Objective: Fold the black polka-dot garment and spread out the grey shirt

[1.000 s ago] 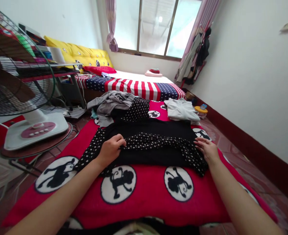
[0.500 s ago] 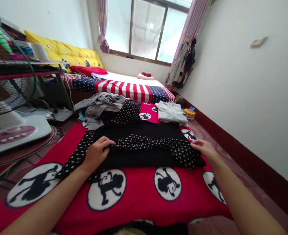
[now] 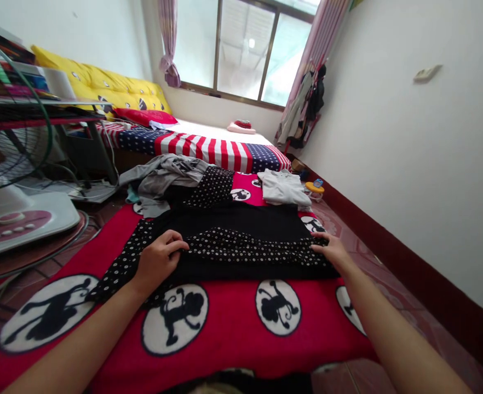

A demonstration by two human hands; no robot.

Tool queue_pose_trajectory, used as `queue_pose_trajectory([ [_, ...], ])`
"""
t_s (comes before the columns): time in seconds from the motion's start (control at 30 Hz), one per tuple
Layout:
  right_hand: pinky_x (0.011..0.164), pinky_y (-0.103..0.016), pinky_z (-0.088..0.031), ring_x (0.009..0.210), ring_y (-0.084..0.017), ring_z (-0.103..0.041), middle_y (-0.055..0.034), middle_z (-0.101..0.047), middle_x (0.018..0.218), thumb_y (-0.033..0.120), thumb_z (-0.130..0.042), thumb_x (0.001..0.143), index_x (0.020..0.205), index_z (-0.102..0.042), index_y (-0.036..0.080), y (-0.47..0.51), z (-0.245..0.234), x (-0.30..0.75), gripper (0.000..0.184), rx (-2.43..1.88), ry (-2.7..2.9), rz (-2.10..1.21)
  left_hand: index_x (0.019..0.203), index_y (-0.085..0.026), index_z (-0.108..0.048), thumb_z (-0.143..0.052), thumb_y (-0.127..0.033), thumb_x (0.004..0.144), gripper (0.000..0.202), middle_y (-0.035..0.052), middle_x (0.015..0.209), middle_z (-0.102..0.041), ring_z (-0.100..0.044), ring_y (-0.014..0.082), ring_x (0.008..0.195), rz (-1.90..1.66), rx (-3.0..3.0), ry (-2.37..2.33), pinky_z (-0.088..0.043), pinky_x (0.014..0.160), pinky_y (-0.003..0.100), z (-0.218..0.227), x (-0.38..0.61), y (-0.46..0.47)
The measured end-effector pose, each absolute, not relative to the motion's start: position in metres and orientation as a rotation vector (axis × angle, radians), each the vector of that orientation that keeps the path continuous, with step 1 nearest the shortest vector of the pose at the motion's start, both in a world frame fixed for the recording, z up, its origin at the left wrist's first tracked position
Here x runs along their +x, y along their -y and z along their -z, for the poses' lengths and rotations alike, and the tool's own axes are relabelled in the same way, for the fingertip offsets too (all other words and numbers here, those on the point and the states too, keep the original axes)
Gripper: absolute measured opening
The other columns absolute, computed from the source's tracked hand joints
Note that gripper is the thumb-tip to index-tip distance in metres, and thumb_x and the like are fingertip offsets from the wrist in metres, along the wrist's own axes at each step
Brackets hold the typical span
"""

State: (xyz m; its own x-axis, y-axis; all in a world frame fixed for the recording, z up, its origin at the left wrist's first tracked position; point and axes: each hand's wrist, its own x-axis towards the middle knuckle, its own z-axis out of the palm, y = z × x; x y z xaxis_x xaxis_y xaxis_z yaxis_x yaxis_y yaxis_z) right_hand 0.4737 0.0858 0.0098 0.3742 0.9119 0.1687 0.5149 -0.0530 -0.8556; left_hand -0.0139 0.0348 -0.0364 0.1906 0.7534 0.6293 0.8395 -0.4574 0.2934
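At mid-frame, a black polka-dot fabric band (image 3: 241, 251) stretches left to right, pinched in the grip of left hand (image 3: 160, 259) and right hand (image 3: 332, 253).

Left arm (image 3: 89, 328) and right arm (image 3: 397, 323) bare, stretched forward, angling inward from the lower corners. Left hand (image 3: 157, 262) back up, fingers curled, thumb and index pinching, tips pointing right. Right hand (image 3: 332, 250) pinching too, fingers pointing left, thumb on near side. Hands well apart, roughly level.
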Motion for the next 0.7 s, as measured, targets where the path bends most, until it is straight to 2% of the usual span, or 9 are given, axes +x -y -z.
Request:
queue_pose_trajectory([
  [0.13, 0.073, -0.033, -0.051, 0.085, -0.022, -0.066, -0.0056, -0.071, 0.101, 0.037, -0.071, 0.061, 0.106, -0.07, 0.022, -0.088, -0.025, 0.481, 0.048, -1.589, 1.376, -0.581, 0.083, -0.022, -0.071, -0.046, -0.009, 0.08, 0.029, 0.002, 0.094, -0.062, -0.06, 0.0146, 0.079, 1.126, -2.307, 1.513, -0.048, 0.07, 0.024, 0.035, -0.012, -0.031],
  [0.17, 0.07, -0.032, -0.051, 0.081, -0.022, -0.066, -0.0052, -0.072, 0.096, 0.034, -0.069, 0.061, 0.101, -0.072, 0.022, -0.088, -0.026, 0.483, 0.042, -1.651, 1.46, -0.57, 0.083, -0.022, -0.071, -0.045, -0.009, 0.08, 0.029, 0.0022, 0.094, -0.062, -0.06, 0.0146, 0.079, 1.118, -2.315, 1.501, -0.049, 0.071, 0.025, 0.035, -0.012, -0.031],
  [0.23, 0.069, -0.032, -0.051, 0.075, -0.022, -0.066, -0.0047, -0.072, 0.081, 0.023, -0.069, 0.057, 0.077, -0.075, 0.022, -0.09, -0.025, 0.484, 0.021, -1.865, 1.647, -0.477, 0.083, -0.022, -0.071, -0.045, -0.007, 0.08, 0.03, 0.0026, 0.095, -0.062, -0.06, 0.0147, 0.081, 1.104, -2.335, 1.48, -0.049, 0.072, 0.025, 0.035, -0.011, -0.03],
  [0.3, 0.074, -0.034, -0.05, 0.079, -0.024, -0.065, -0.006, -0.07, 0.077, 0.014, -0.067, 0.054, 0.057, -0.071, 0.022, -0.094, -0.025, 0.476, 0.01, -2.016, 1.744, -0.327, 0.082, -0.022, -0.071, -0.045, -0.006, 0.079, 0.03, 0.0029, 0.095, -0.061, -0.06, 0.015, 0.083, 1.1, -2.362, 1.451, -0.049, 0.074, 0.025, 0.036, -0.01, -0.032],
  [0.37, 0.08, -0.036, -0.048, 0.09, -0.026, -0.064, -0.0078, -0.07, 0.088, 0.013, -0.065, 0.059, 0.059, -0.071, 0.022, -0.099, -0.027, 0.454, 0.011, -1.979, 1.772, -0.114, 0.082, -0.022, -0.07, -0.046, -0.005, 0.079, 0.03, 0.0029, 0.096, -0.061, -0.059, 0.0152, 0.085, 1.102, -2.384, 1.419, -0.049, 0.075, 0.025, 0.037, -0.01, -0.033],
  [0.43, 0.082, -0.034, -0.046, 0.094, -0.023, -0.063, -0.0069, -0.069, 0.098, 0.017, -0.061, 0.069, 0.072, -0.073, 0.023, -0.104, -0.029, 0.418, 0.014, -1.853, 1.871, 0.046, 0.082, -0.022, -0.07, -0.046, -0.005, 0.079, 0.03, 0.0031, 0.096, -0.061, -0.059, 0.0154, 0.085, 1.114, -2.383, 1.395, -0.049, 0.075, 0.025, 0.038, -0.009, -0.035],
  [0.47, 0.08, -0.032, -0.047, 0.09, -0.021, -0.064, -0.0058, -0.07, 0.096, 0.02, -0.059, 0.073, 0.078, -0.073, 0.024, -0.106, -0.029, 0.395, 0.015, -1.777, 1.937, 0.043, 0.081, -0.022, -0.07, -0.047, -0.005, 0.079, 0.03, 0.0032, 0.096, -0.061, -0.059, 0.0156, 0.085, 1.122, -2.377, 1.386, -0.049, 0.075, 0.025, 0.039, -0.009, -0.035],
  [0.57, 0.073, -0.027, -0.047, 0.078, -0.017, -0.065, -0.002, -0.072, 0.083, 0.027, -0.061, 0.078, 0.08, -0.073, 0.024, -0.113, -0.021, 0.324, 0.013, -1.566, 2.06, -0.282, 0.079, -0.022, -0.07, -0.047, -0.005, 0.081, 0.029, 0.0036, 0.096, -0.062, -0.059, 0.0161, 0.087, 1.131, -2.375, 1.35, -0.05, 0.076, 0.026, 0.04, -0.01, -0.034],
  [0.7, 0.068, -0.024, -0.046, 0.075, -0.016, -0.065, -0.0019, -0.073, 0.083, 0.037, -0.069, 0.075, 0.085, -0.072, 0.022, -0.123, -0.004, 0.252, 0.018, -1.378, 2.038, -0.55, 0.079, -0.022, -0.07, -0.048, -0.005, 0.083, 0.028, 0.004, 0.096, -0.061, -0.059, 0.0161, 0.087, 1.128, -2.372, 1.269, -0.05, 0.075, 0.026, 0.04, -0.01, -0.032],
])
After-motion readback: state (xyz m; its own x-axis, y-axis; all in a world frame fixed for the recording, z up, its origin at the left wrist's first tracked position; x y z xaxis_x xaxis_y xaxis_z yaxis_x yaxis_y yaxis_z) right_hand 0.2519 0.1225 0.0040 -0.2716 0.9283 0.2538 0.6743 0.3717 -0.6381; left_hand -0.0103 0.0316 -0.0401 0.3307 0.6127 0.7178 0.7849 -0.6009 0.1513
